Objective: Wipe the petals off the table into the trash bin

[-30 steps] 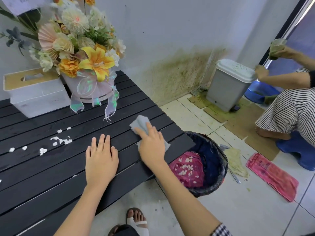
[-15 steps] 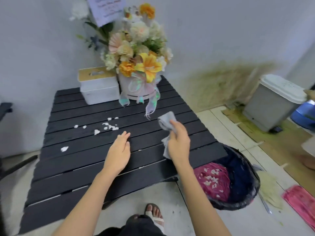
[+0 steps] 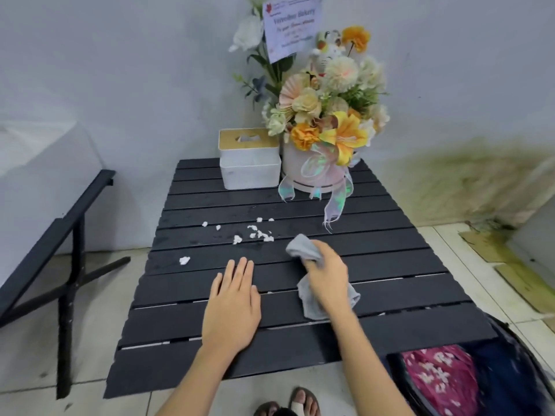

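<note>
Right hand [image 3: 326, 279] bunches the grey cloth [image 3: 303, 250] just right of the petals [image 3: 256, 234], probably ready to sweep them toward the trash bin [image 3: 510, 370] (off the tabletop's [image 3: 390, 265] near-right corner). Left hand [image 3: 232, 307] lies flat, fingers straight, likely bracing.

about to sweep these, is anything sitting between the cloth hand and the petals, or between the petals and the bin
Nothing visible blocks either stretch. The right hand holds the grey cloth just right of the petals, with bare slats between. From there to the trash bin at the table's near right corner, only the left hand lies nearby, left of that path.
</note>
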